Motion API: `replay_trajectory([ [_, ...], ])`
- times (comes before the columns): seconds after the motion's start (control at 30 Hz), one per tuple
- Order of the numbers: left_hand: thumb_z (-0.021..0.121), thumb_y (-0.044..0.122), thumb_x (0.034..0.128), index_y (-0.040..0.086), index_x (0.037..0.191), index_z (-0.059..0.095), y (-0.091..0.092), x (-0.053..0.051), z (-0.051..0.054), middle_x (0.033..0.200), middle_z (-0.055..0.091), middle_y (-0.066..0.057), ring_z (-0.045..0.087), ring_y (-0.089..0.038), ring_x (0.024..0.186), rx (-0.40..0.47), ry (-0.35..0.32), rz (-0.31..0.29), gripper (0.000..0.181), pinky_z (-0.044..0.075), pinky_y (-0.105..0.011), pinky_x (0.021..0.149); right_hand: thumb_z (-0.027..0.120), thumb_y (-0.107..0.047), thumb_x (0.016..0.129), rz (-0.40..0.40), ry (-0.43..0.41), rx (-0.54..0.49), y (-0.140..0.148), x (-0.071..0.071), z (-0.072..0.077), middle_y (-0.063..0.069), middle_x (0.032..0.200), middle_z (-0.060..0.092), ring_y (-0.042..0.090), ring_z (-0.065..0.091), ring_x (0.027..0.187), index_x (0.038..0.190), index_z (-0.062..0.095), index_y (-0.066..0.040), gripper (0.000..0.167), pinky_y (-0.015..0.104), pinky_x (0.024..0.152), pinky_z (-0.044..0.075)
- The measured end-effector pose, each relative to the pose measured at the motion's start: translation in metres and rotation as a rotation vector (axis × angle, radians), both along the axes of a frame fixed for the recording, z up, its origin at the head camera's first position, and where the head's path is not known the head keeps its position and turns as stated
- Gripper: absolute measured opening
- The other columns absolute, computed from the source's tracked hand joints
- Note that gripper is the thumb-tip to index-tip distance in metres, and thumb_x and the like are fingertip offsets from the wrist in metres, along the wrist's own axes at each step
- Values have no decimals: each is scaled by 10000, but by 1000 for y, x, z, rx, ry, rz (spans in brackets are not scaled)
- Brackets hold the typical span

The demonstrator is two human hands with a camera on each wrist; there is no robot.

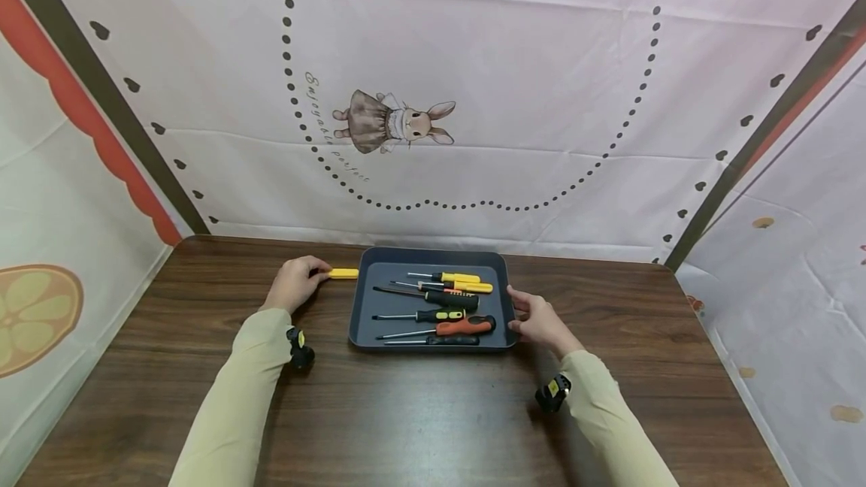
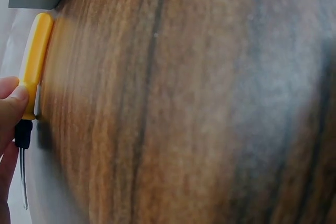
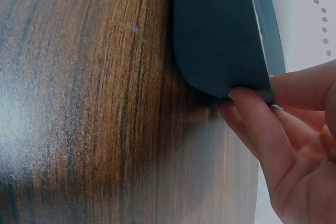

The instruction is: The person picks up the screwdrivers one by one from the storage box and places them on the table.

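Note:
My left hand (image 1: 295, 283) pinches a yellow-handled screwdriver (image 1: 343, 273) just left of the tray. In the left wrist view the thumb and a finger press on the yellow handle (image 2: 37, 45), near its black collar; the thin metal shaft points away from the tray. A dark grey rectangular tray (image 1: 433, 256) holds several screwdrivers lying roughly side by side, among them an orange-and-black one (image 1: 465, 326) and a black one with yellow-green patches (image 1: 440, 315). At the tray's right end, my right hand (image 1: 539, 319) grips the wall; the right wrist view shows fingertips on its outer side (image 3: 226, 35).
Everything stands on a brown wood-grain table (image 1: 433, 412), the tray near its far edge. Behind hangs a pale cloth (image 1: 514, 96) with a rabbit print (image 1: 392, 123). Similar cloths border the left and right sides.

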State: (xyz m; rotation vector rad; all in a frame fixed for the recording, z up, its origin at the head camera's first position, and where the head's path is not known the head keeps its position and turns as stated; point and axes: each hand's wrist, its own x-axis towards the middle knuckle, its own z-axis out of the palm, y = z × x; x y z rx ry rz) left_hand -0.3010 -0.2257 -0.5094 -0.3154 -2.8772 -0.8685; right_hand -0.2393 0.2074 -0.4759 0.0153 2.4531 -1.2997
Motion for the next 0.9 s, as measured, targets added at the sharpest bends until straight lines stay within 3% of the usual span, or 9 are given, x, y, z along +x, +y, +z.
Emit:
replay_trajectory([
  [0.9,631,38,827,-10,981,680,2,-2,5,1001,641,-183,585,-325,939,55,-20,-11,169,462,-460,798,566,101,816,3,0,-3,-1,0,1,270,1307,438,337,512,1120,1406,327,-76,660,339,638,535],
])
